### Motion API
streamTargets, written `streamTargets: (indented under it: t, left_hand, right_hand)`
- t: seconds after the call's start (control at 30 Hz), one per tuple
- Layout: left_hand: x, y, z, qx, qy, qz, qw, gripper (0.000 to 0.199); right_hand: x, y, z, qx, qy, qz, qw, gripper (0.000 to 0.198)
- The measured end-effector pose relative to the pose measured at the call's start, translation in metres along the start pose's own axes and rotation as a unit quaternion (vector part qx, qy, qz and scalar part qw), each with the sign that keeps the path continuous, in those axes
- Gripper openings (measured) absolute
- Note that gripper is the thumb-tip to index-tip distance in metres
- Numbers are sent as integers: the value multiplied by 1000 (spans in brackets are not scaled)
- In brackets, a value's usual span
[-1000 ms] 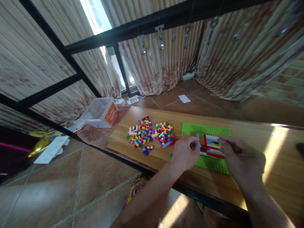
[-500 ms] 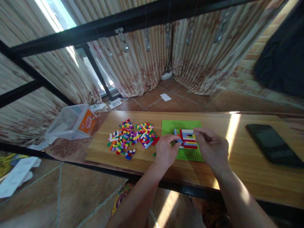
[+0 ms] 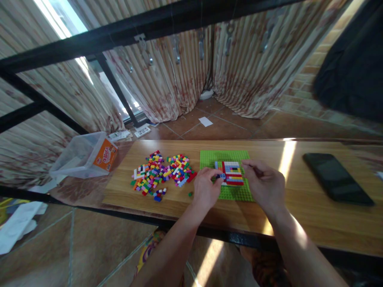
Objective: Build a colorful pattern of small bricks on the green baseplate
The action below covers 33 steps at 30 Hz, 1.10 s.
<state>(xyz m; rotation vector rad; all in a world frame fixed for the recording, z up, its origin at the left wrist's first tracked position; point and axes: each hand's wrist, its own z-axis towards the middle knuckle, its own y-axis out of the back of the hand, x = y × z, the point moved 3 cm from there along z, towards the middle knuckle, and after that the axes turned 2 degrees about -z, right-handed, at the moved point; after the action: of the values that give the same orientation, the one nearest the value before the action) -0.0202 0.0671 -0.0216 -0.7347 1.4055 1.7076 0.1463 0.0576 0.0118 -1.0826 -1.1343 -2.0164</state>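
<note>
A green baseplate [image 3: 233, 194] lies on the wooden table, carrying a low build of toy bricks [image 3: 233, 172] in red, white, yellow and blue. Between the thumb and index finger of my left hand [image 3: 207, 188] is a small dark blue brick [image 3: 222, 176], held over the left side of the build. My right hand [image 3: 265, 184] hovers at the build's right edge, its thumb and fingertips pressed together; whatever they hold, if anything, is hidden. Left of my left hand spreads a pile of loose bricks [image 3: 163, 172] in many colours, with a single green brick [image 3: 190, 194] apart from it.
A black phone [image 3: 336, 179] lies on the right of the wooden table [image 3: 179, 211]. Past the table's left end stands a clear plastic box [image 3: 74, 159] with an orange label. A dark metal bar [image 3: 134, 30] crosses above, before patterned curtains [image 3: 245, 75].
The whole view has shifted slightly, so things sit a little further left. Both hands keep nearly the same pose over the build, the left still pinching the blue brick.
</note>
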Motion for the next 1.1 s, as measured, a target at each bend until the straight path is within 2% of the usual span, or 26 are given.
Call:
streamTargets:
  t: [0.27,0.37,0.5,0.6,0.9,1.1]
  left_hand:
    - [-8,10,1,31,-42,23,998,11]
    - [-8,11,1,49,-32,23,998,12]
    - [-7,9,1,59,-18,28,998,15]
    - [-5,7,3,55,-6,32,998,14]
    - [-3,4,7,26,16,50,998,19]
    - [-7,4,4,27,7,70,997,18]
  right_hand:
    - [0,0,0,7,15,-27,999,25]
    - [-4,-3,0,44,28,-49,997,24]
    - [-6,-11,-2,112,85,-71,988,24]
    - [-8,-14,-3,139,120,-73,980,24]
    - [-13,-18,-4,189,162,-100,963,23]
    - [-14,-22,-7,193,191,-125,954,24]
